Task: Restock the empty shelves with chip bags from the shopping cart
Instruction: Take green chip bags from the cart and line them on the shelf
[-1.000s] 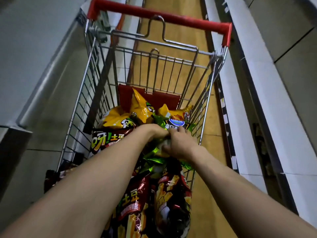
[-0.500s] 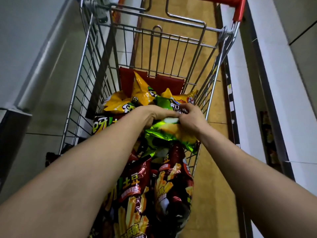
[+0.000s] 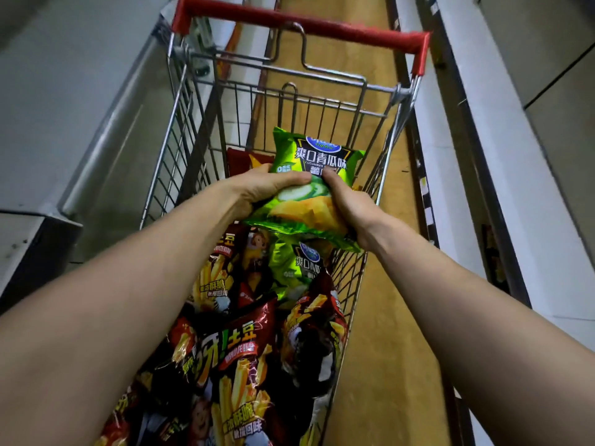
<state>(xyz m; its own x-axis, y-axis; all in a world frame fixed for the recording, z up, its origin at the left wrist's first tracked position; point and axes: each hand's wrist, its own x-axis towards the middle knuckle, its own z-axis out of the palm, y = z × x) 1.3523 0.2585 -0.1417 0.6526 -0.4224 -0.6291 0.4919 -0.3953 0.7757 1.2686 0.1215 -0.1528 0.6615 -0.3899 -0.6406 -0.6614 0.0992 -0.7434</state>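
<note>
The green bag (image 3: 317, 165) read 爽口青瓜味 under a blue oval logo, with the small print below partly covered. The left hand (image 3: 270, 188) and right hand (image 3: 352, 206) curled round its sides, holding it above the shopping cart (image 3: 322, 82). Underneath lay a matching green bag (image 3: 294, 265) and dark red bags (image 3: 231, 352) marked 土豆.
</note>
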